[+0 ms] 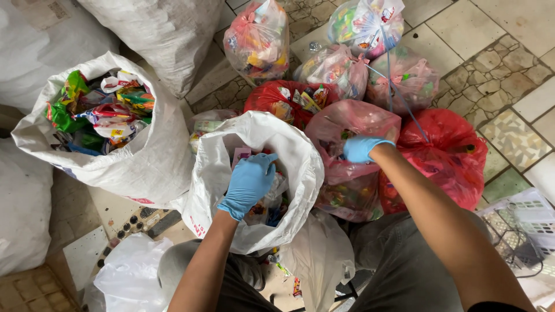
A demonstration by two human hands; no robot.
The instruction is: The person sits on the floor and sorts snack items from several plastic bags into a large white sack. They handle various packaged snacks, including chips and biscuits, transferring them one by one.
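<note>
Left hand: the left hand (250, 184) wears a blue glove and reaches down into the mouth of the white sack (300, 173). Fingers curl loosely over the wrappers (267, 205) inside; whether they pinch one I cannot tell.

Right hand: the right hand (363, 148), also gloved in blue, is closed on the gathered top of the pink bag (347, 124), fingers bunched into the thin plastic.

White sack: open and slumped, just below and around the left grip, its rim folded outward. Coloured wrappers fill the part under the fingers.

Pink bag: translucent, stuffed with wrappers, directly under the right grip and touching the white sack on the side toward the left hand.

Beyond the right grip: a red bag (448, 150) pressed against the pink one on the outer side; farther off, a second red bag (272, 98) and several tied clear bags (257, 37) of wrappers on the tiled floor (509, 75). A blue string (393, 81) runs across them.

Outward of the left grip: a larger open woven sack (144, 156), well apart from the fingers, heaped with green, red and yellow wrappers.

Near the right forearm: a white plastic basket (520, 222), low at the outer side.

Near the left forearm: a crumpled white plastic bag (130, 277) by the knee.
</note>
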